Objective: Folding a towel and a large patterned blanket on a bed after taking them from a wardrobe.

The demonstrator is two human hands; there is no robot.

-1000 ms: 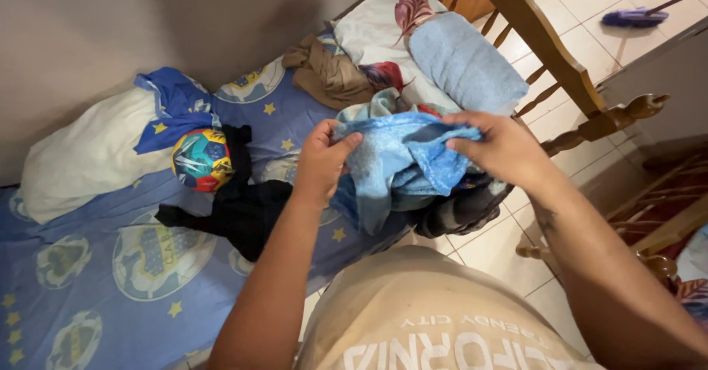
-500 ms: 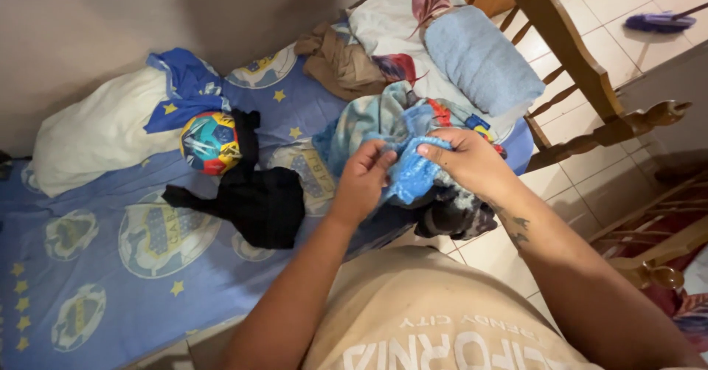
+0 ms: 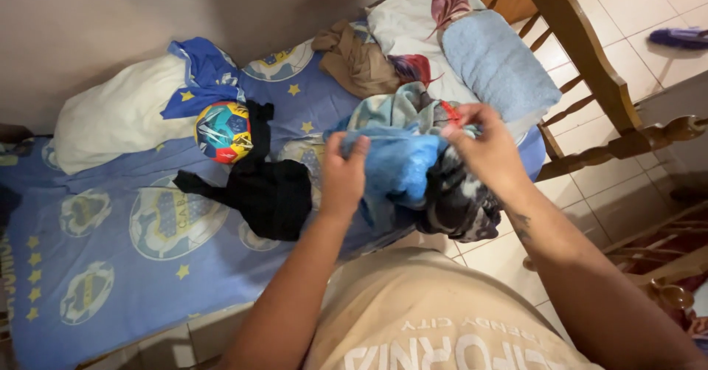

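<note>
Light blue cloth [image 3: 398,165] now bunched smaller, both hands [image 3: 345,174] lower, nearer the clothes heap [image 3: 442,185].

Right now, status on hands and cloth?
Left hand and right hand both gripping blue cloth. Held over clothes pile on bed. Nothing blocking.

Blue bedsheet [image 3: 110,267] with star and round crest print covers the bed. White pillow [image 3: 118,119] at 10 o'clock; multicoloured ball [image 3: 221,130] just beside it, touching black garment [image 3: 262,193] near centre. Brown cloth [image 3: 354,64] at 12. Light blue folded towel [image 3: 498,64] at 1. Wooden chair [image 3: 590,67] at 2, on tiled floor [image 3: 649,8].
</note>
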